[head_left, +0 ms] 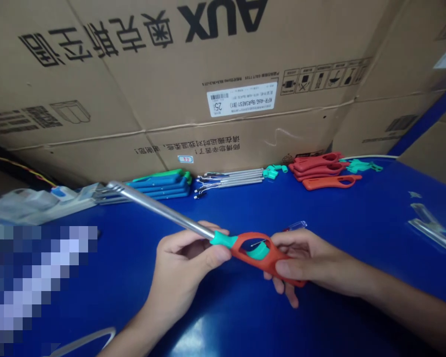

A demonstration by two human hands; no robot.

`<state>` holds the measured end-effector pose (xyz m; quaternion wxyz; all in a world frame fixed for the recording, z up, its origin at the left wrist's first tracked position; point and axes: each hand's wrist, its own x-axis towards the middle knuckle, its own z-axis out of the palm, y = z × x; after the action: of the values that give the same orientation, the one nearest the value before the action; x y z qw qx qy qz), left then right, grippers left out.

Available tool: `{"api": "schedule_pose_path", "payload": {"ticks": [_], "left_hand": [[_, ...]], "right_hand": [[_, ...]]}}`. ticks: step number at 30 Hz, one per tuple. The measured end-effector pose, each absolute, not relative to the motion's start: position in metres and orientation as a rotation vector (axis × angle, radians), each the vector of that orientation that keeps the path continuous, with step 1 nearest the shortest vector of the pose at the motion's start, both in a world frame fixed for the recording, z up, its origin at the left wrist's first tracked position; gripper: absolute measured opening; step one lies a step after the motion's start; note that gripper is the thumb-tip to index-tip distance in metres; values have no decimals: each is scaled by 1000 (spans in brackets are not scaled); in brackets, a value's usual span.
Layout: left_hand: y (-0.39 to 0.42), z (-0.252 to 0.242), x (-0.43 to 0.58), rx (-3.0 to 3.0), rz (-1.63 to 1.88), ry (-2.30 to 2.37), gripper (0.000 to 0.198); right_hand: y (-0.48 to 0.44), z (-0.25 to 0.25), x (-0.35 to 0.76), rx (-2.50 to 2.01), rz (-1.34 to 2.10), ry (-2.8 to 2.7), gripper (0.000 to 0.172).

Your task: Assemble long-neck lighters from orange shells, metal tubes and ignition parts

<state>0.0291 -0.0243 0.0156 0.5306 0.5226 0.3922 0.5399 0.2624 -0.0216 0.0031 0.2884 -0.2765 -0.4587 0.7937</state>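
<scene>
Grip of the left hand point(186, 263) pinches the teal collar point(223, 240) between thumb and fingers, while the right hand point(308, 255) clasps the rear of the red handle point(272, 260); both are raised over the blue worktop point(252, 322), and this two-place hold probably balances the long metal rod point(167, 213) slanting up leftward from the collar. Just beyond the right hand lies a clear plastic piece point(298, 225). Farther back, blue-handled pieces point(158, 187), wired rods point(241, 179) and stacked red handles point(319, 166) sit grouped by kind, presumably for easy reach, before a cardboard box point(171, 104) standing like a back wall.
</scene>
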Motion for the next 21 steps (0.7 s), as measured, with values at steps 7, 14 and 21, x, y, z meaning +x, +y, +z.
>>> {"api": "schedule_pose_path", "payload": {"ticks": [7,14,21], "left_hand": [[-30,20,28,1289,1281,856,12],[-30,29,33,1468,1254,707,13],[-32,20,31,1281,1298,825,15]], "right_hand": [[-20,-8,263,-813,2256,-1025,39],[-18,-8,266,-841,2311,-915,35],[-18,-10,263,-767,2282,-984,36]]}}
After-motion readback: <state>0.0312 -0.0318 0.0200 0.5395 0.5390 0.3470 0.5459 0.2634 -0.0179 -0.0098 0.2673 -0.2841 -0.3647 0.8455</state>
